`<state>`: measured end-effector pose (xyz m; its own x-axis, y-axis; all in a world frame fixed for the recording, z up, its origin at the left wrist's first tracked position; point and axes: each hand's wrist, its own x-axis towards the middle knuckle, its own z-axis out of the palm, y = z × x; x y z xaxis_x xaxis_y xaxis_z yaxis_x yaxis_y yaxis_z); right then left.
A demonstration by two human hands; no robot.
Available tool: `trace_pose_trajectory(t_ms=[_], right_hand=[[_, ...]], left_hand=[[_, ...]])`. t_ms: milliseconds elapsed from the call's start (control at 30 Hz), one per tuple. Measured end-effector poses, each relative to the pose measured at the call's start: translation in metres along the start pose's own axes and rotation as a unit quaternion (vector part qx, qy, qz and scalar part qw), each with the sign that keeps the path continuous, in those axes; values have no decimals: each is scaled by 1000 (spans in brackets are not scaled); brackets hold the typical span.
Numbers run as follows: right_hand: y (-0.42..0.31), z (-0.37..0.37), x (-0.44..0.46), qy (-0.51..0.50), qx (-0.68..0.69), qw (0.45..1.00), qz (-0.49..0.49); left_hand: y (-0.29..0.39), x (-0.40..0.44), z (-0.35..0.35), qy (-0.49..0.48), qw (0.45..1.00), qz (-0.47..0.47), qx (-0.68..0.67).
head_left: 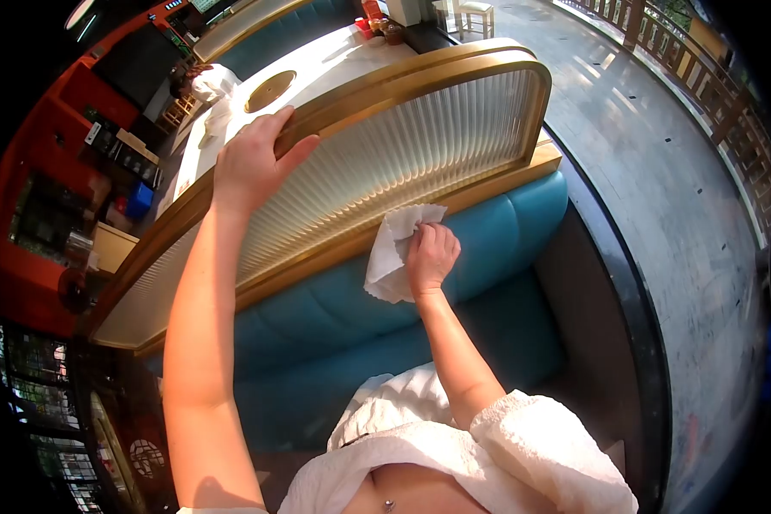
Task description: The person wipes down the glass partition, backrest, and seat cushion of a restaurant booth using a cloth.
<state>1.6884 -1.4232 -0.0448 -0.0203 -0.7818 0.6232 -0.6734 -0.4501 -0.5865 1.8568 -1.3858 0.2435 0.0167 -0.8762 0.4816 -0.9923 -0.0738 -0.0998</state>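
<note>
head view: below the glass [403, 146], right hand [434, 254] pinches a cloth [391, 257], likely light, soft, best bunched centrally; above the glass, left hand [253, 163] drapes open over the frame [385, 92].

No readable text, small lit sign [174, 4] at upper left, characters too small to read, bright panel [206, 4] beside it, likewise illegible.

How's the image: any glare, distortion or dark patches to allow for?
Head view: strong fisheye bowing with black corners; bright sun on the white table and white sleeve; the blue bench seat lies in dim shade; the right hand and white cloth look fairly sharp.
</note>
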Motion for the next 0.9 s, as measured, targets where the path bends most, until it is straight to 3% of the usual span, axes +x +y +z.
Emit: trace_pose_trajectory(t_ms=[33,200,233,267,333,367,433,467,533,600,733,867,900], right_hand=[[11,4,10,34,-13,999,-38],[1,-35,61,90,24,995,-37],[-4,-40,81,142,102,983,-54],[-11,-48,99,191,179,963,-66],[-39,-69,136,212,330,917,73],[-49,-69,156,215,331,916,74],[-62,-64,191,357,429,829,-42],[-55,-53,190,359,431,827,-40],[-29,-18,186,228,198,945,-124],[-21,-24,194,335,99,927,-135],[11,-38,205,364,-24,928,-79],[51,-42,240,366,74,925,71],[56,-40,239,384,61,921,2]], left_hand=[[2,0,1,-10,1000,-9,-9],[-2,0,6,15,1000,-3,-11],[-4,-1,9,37,999,10,-14],[-3,-1,6,35,999,11,-12],[3,1,-2,-22,1000,-21,-1],[3,1,-2,-22,1000,-18,1],[2,0,-2,-17,1000,-14,0],[1,-1,-2,-18,1000,-13,4],[1,0,-1,-6,1000,-5,-11],[2,1,-2,-12,1000,-16,-17],[2,1,-3,-7,1000,3,-15],[5,0,-7,-16,1000,-9,-17],[4,1,-7,-19,1000,-9,-16]])
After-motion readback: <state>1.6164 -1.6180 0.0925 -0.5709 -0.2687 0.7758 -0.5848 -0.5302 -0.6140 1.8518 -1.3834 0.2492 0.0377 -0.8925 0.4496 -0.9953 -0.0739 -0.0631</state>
